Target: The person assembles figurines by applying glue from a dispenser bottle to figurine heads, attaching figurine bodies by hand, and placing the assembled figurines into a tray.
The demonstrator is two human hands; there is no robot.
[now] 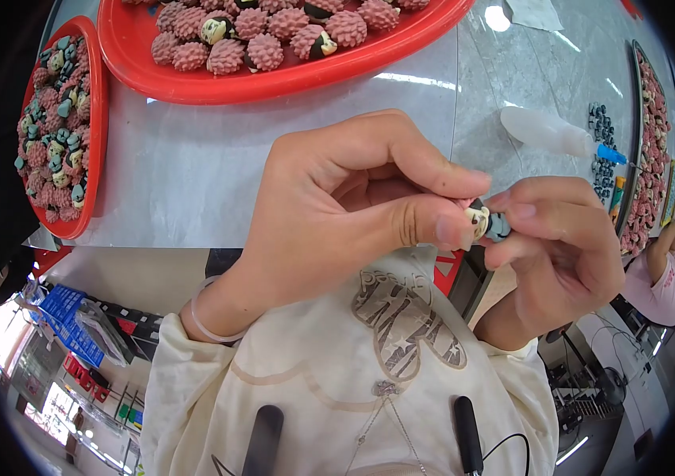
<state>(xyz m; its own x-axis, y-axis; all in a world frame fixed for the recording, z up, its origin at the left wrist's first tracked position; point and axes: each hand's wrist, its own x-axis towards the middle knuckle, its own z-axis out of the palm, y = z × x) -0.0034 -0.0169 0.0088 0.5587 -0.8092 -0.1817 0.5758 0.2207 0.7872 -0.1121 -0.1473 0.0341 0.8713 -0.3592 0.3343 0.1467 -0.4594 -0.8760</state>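
Note:
My left hand (337, 214) pinches a small hedgehog-shaped toy piece (478, 220) between thumb and fingers; only its cream face and dark hair show. My right hand (559, 246) meets it from the right, its fingertips closed on a small grey-blue part (499, 227) pressed against the toy's face. Both hands hover close to my chest, in front of the grey table (194, 174). A clear band circles my left wrist.
A large red tray (290, 79) of pink spiky toys sits at the table's far side. A smaller red tray (91, 151) with pink toys and grey-blue parts lies left. A white glue bottle (548, 132) with blue tip and several loose dark parts (601, 151) lie right. Another person (667, 278) sits at far right.

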